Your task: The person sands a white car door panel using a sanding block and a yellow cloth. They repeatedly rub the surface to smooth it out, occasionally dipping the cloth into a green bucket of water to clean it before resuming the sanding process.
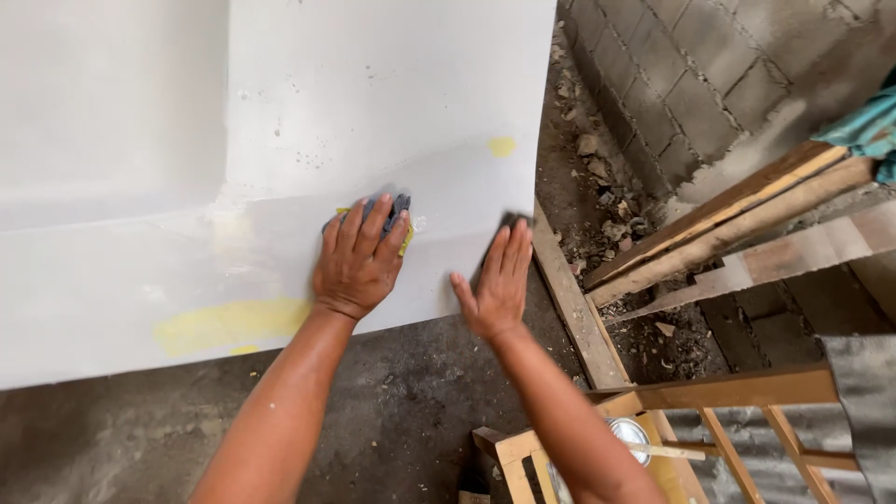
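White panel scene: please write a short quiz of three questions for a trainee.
1. True or false: the left hand presses a grey sanding pad against the white panel.
2. What does the right hand hold? A) a brush B) nothing, it lies flat on the panel C) a hammer
3. What colour are the patches on the panel?

Key: 1 true; 2 B; 3 yellow.

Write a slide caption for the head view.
Left hand presses sandpaper on a white panel; right hand rests flat beside.
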